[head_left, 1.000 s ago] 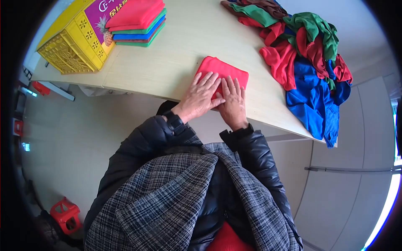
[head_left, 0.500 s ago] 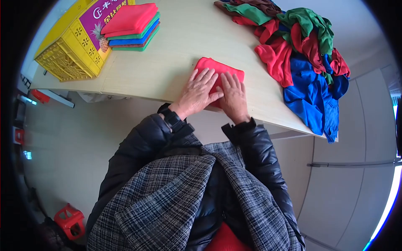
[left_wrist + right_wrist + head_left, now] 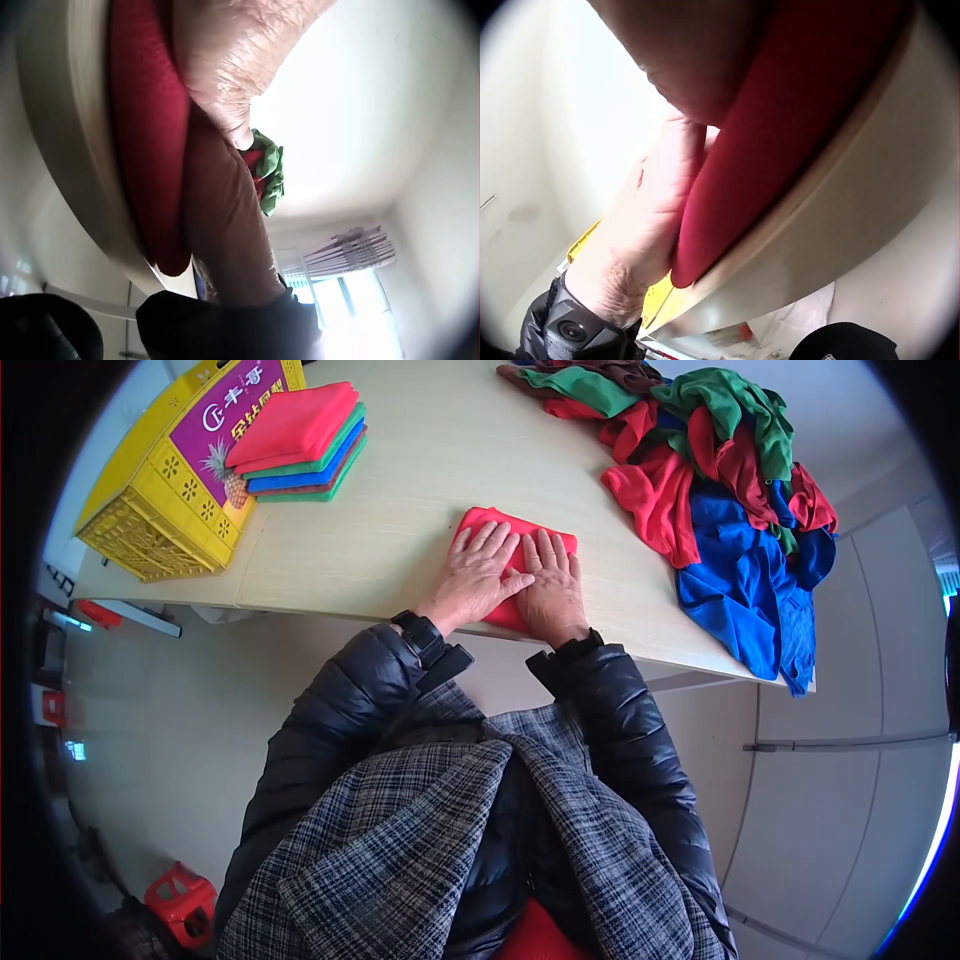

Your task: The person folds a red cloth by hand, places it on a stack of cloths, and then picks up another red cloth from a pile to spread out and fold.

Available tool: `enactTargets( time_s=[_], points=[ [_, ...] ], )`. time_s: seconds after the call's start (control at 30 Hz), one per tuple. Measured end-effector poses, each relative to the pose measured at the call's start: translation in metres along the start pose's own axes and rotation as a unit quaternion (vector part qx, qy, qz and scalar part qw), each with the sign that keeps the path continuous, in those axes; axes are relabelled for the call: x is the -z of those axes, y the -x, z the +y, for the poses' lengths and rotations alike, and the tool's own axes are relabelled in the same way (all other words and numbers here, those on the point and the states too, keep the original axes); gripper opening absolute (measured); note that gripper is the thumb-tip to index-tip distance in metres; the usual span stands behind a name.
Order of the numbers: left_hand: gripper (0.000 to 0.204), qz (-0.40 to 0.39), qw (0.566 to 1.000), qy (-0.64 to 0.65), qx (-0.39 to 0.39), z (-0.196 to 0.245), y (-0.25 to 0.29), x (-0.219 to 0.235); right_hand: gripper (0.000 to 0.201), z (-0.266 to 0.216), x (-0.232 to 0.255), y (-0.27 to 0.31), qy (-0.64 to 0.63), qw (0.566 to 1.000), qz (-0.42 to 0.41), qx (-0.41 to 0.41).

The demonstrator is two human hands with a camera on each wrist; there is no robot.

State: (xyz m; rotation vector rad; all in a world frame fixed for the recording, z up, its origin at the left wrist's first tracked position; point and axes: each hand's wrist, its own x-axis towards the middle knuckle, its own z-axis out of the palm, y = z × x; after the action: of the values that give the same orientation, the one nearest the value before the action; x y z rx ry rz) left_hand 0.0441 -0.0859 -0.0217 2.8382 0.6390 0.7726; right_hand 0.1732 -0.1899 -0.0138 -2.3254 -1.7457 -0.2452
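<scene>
At the table's (image 3: 400, 510) near edge, a folded red cloth (image 3: 510, 616) lies flat under both hands of a person in dark sleeves. Left hand (image 3: 468, 582): fingers extended, pressed on top, unclenched, thumb against the other hand. Right hand (image 3: 552, 592): likewise extended and flat, grasping nothing. Beyond, to the person's right, a loose pile (image 3: 735, 550) of cloths overhangs the edge; to the left, a neat stack (image 3: 300, 425) sits just beside a yellow crate (image 3: 150, 530).
</scene>
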Motion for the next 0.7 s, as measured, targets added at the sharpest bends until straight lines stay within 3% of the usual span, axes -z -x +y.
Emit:
enactTargets(
  time_s=[0.13, 0.23, 0.53, 0.7],
  points=[
    [0.079, 0.003, 0.999, -0.029, -0.014, 0.004, -0.003, 0.003, 0.063, 0.002, 0.003, -0.006, 0.027, 0.998, 0.007, 0.054],
    [0.078, -0.065, 0.998, -0.016, 0.016, 0.001, -0.008, 0.006, 0.065, 0.004, 0.002, -0.009, -0.009, 0.999, -0.001, 0.039],
    [0.079, -0.048, 0.999, -0.009, 0.023, 0.002, -0.005, 0.005, 0.068, 0.001, 0.0, -0.006, -0.016, 1.0, 0.0, -0.013],
    [0.079, -0.059, 0.998, -0.033, 0.013, 0.004, -0.016, 0.006, 0.067, 0.002, 0.004, -0.008, 0.011, 1.0, 0.011, -0.001]
  ],
)
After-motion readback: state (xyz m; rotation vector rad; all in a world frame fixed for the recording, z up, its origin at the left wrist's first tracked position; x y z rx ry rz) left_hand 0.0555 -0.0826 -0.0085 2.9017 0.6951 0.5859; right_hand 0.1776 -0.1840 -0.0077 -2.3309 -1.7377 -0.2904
